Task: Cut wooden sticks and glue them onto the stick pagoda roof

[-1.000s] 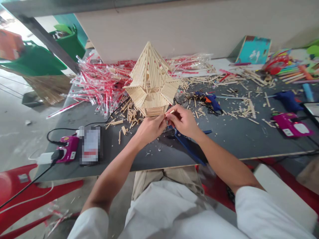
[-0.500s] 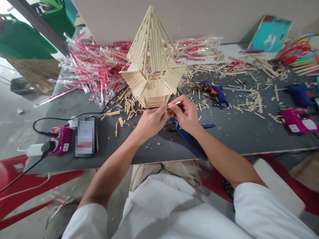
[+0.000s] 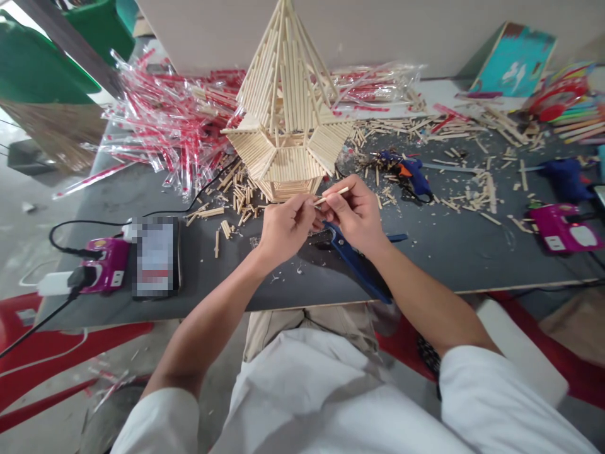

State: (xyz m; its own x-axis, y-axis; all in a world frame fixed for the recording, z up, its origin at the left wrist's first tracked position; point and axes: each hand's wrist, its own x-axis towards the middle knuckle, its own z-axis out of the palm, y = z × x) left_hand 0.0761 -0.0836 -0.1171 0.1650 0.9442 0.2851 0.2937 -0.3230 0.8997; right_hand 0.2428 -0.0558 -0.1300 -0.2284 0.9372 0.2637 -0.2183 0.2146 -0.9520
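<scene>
Between my hands is a thin pale wooden stick (image 3: 338, 193), tilted slightly up to the right. My right hand (image 3: 355, 214) pinches it between thumb and fingers. My left hand (image 3: 289, 228) is closed at the stick's left end, its fingertips pressed together there. Just beyond both hands stands a pointed model building made of wooden sticks (image 3: 295, 165), with a tall spire roof and flared lower eaves. Under my right hand lies a blue-handled cutting tool (image 3: 362, 268), its head partly hidden by my fingers.
Cut stick pieces (image 3: 246, 202) lie around the model. Red-and-clear plastic wrappers (image 3: 184, 120) are heaped at the back left. A blue glue gun (image 3: 411, 173) rests to the right. At left are a phone (image 3: 155, 258) and a purple power strip (image 3: 104, 265) with cables.
My hands have shifted slightly, and more of the stick now shows above the right fingers. The view has moved a little. The model stays in place.
</scene>
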